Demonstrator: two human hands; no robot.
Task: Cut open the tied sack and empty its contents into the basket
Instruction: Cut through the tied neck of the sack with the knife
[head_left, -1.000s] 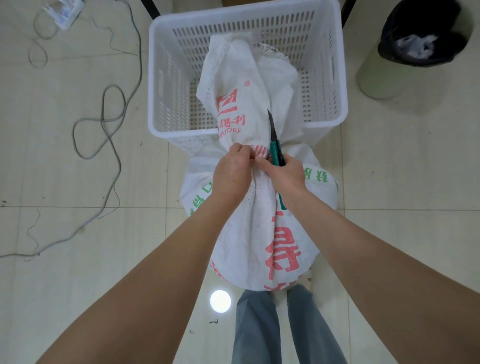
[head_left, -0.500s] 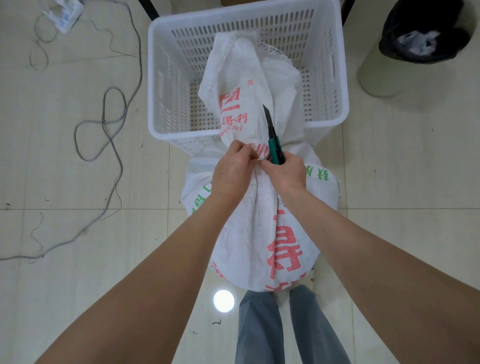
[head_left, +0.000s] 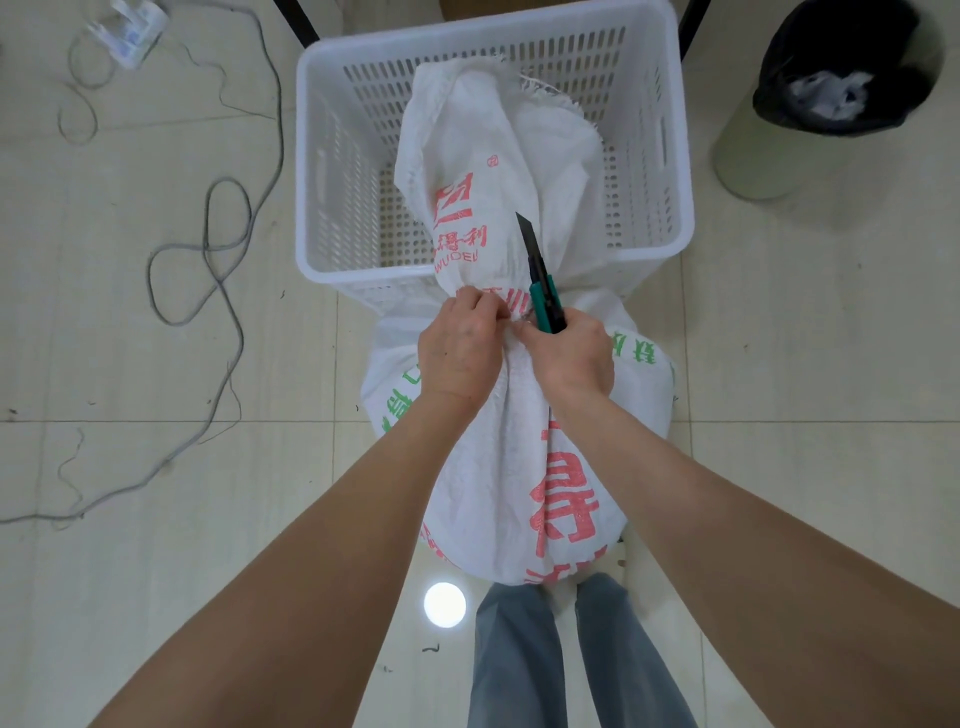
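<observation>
A white woven sack (head_left: 498, 467) with red and green print stands on the floor in front of me, its loose top flopped over into the white slotted basket (head_left: 322, 156) behind it. My left hand (head_left: 457, 348) pinches the gathered neck of the sack. My right hand (head_left: 571, 358) holds a green utility knife (head_left: 540, 280) at the same neck, with the dark blade pointing up and away over the sack's top. The tie itself is hidden between my fingers.
A grey cable (head_left: 218, 270) loops over the tiled floor at the left, running to a power strip (head_left: 127, 28) at the top left. A bin with a black liner (head_left: 831, 88) stands at the top right. My legs (head_left: 566, 654) are just behind the sack.
The hands stay at the sack's neck; the knife has shifted slightly, with its blade leaning a little more to the left.
</observation>
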